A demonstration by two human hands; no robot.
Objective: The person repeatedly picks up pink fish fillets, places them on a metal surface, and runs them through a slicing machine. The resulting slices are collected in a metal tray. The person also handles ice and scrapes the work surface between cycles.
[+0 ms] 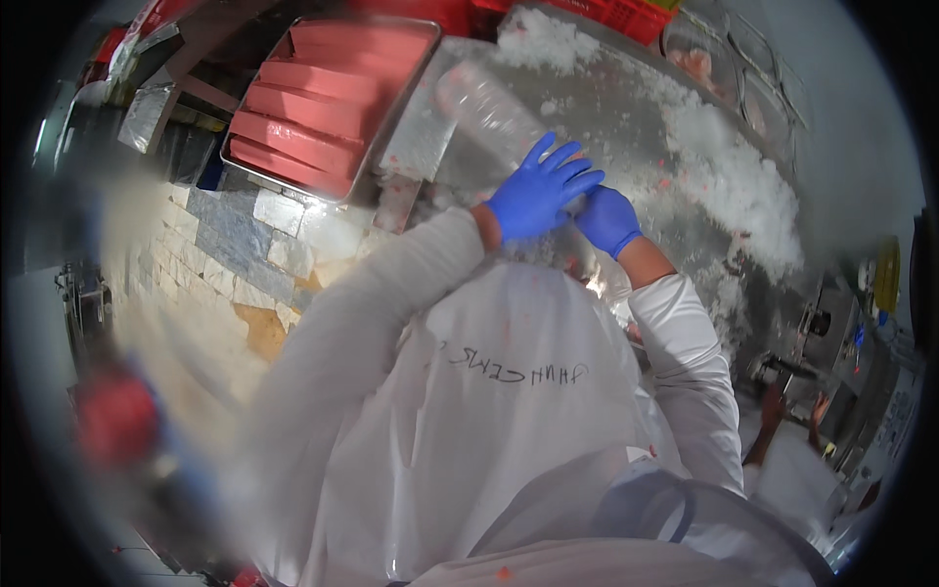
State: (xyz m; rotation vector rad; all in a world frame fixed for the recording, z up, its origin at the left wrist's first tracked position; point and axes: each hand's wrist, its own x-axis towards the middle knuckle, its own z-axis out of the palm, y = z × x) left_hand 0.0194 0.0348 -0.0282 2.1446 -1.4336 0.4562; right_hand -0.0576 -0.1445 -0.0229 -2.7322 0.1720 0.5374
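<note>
My left hand (536,199), in a blue glove, is at the near edge of the metal table. Its fingers are stretched out and apart, and their tips reach across to my other hand. Against them is my right hand (608,220), also gloved in blue; its fingers are hidden, so what it grips, if anything, does not show. Just beyond my left fingers lies a long, clear, wrinkled plastic wrapping (494,110), slightly blurred. Its near end passes behind my left hand, and whether the hand touches it is unclear.
A metal tray (433,78) of long pink pieces (308,103) stands at the far left. Crushed ice (729,161) covers the right of the metal table (611,122). Red crates (626,15) and wire baskets (753,49) sit behind. At the lower right, another person's hands (820,406) show.
</note>
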